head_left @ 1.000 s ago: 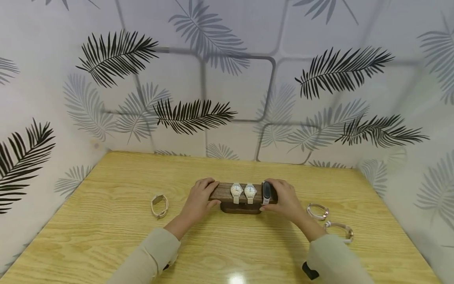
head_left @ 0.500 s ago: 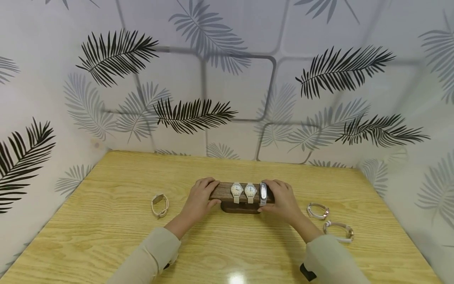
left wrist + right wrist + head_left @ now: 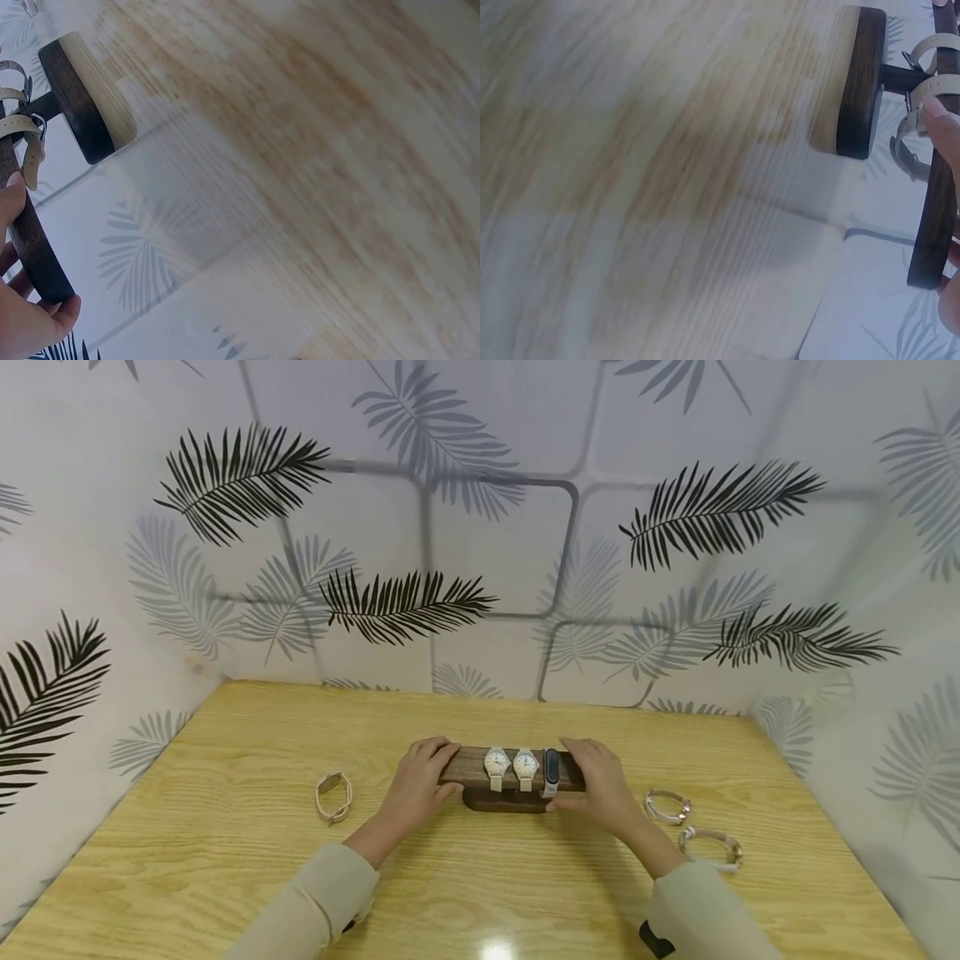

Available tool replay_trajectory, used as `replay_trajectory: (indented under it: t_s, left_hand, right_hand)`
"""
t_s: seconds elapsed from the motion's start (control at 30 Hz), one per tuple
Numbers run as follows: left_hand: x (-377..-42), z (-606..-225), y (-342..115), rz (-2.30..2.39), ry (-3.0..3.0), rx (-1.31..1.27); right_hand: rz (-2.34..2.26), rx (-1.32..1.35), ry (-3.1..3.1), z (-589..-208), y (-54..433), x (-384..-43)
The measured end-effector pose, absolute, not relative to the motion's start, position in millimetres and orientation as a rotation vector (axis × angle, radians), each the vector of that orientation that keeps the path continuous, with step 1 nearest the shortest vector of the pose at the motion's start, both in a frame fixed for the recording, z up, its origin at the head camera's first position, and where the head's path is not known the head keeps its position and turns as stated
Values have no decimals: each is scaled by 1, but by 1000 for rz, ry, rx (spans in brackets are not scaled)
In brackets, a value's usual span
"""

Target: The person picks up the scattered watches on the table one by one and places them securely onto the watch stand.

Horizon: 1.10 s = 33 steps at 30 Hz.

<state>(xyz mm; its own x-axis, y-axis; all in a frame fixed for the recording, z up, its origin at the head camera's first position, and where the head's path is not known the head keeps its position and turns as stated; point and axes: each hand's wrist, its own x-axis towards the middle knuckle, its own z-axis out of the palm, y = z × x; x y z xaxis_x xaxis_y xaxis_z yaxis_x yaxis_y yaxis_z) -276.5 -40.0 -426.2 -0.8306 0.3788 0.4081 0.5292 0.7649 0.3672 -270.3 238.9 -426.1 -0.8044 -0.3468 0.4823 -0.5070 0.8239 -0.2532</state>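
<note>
A dark wooden watch stand point(image 3: 471, 764) has a bar on a rounded base. Two cream-strapped watches point(image 3: 497, 763) sit side by side on the bar. To their right is a fitness band point(image 3: 552, 767) with a dark oval screen and pale strap. My left hand point(image 3: 417, 781) grips the bar's left end, thumb in front and fingers behind. At the right end, my right hand point(image 3: 602, 783) holds the fitness band against the bar; in the right wrist view its thumb point(image 3: 943, 127) touches the strap, with other fingers behind the bar.
A light-strapped watch point(image 3: 333, 797) lies on the wood-grain table point(image 3: 480, 877) to the left. Two more watches with pinkish and white straps, one nearer the stand point(image 3: 667, 807) and one closer to me point(image 3: 711, 849), lie at right. A leaf-patterned wall covering point(image 3: 495, 560) surrounds the table's back and sides.
The fitness band has shifted slightly left along the bar, closer to the two watches. Its screen looked bright half a second ago and is dark now. The left hand keeps its hold.
</note>
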Motion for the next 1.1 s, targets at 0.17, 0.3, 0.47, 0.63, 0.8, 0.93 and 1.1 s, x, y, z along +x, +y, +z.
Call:
replay_trajectory:
  t_s: [0.17, 0.3, 0.47, 0.63, 0.8, 0.93, 1.1]
  left_hand:
    - [-276, -427, -40, -693, -2652, -707]
    - [-276, -427, -39, -690, -2657, -703]
    - [-277, -428, -40, -685, -2666, -693]
    - [-277, -428, -40, -673, -2652, -701]
    - [-278, -429, -40, -667, -2641, -704]
    - [-279, -429, -41, -651, -2635, -706]
    - [-279, -430, -41, -655, -2640, -709]
  right_hand:
    - [599, 588, -2516, -424, 264, -256]
    - [619, 508, -2493, -426, 294, -242]
    - [675, 371, -2561, -429, 331, -226]
    - [674, 296, -2618, -443, 360, -219]
    - [662, 284, -2663, -455, 374, -220]
    - [668, 202, -2749, -455, 377, -222]
    - [635, 145, -2845, -452, 376, -224]
